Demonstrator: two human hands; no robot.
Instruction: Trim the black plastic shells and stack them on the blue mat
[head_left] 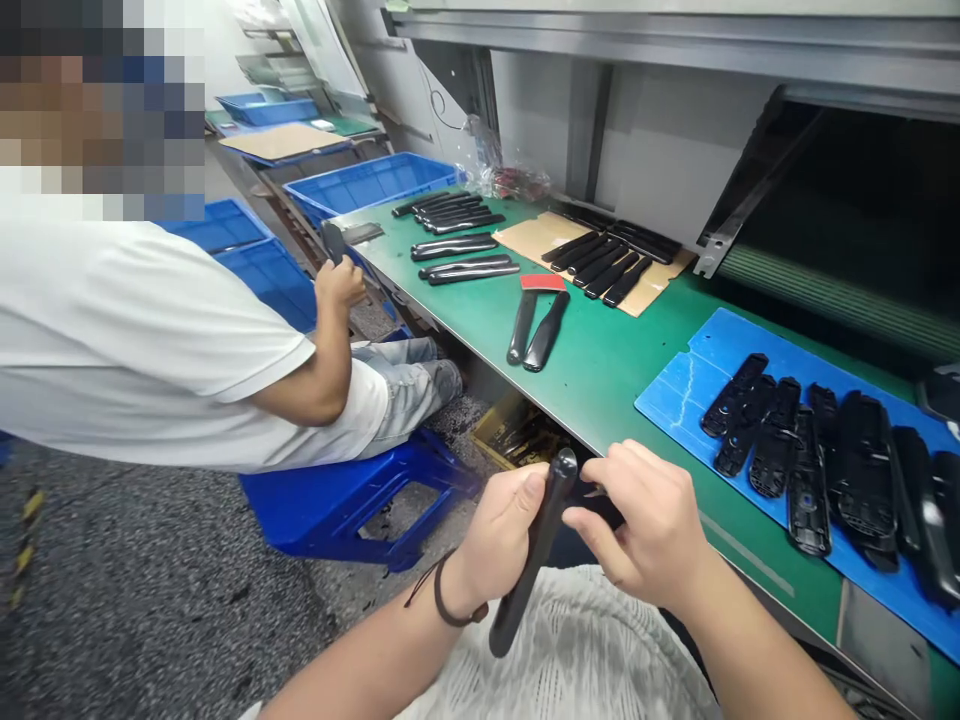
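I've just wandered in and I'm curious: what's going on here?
A person at a green workbench holds a long black plastic piece in their left hand, while their right hand works close against its upper end. More black pieces lie in rows on the bench, some on a cardboard sheet, others on a blue mat. Nearby, a co-worker in a white T-shirt, sitting on a blue stool, holds up a dark piece in one hand.

Dark cord bracelet (442,603) on left wrist (471,590), loose ends dangling. Cream open-knit top (559,655). Both forearms (360,670) bare.
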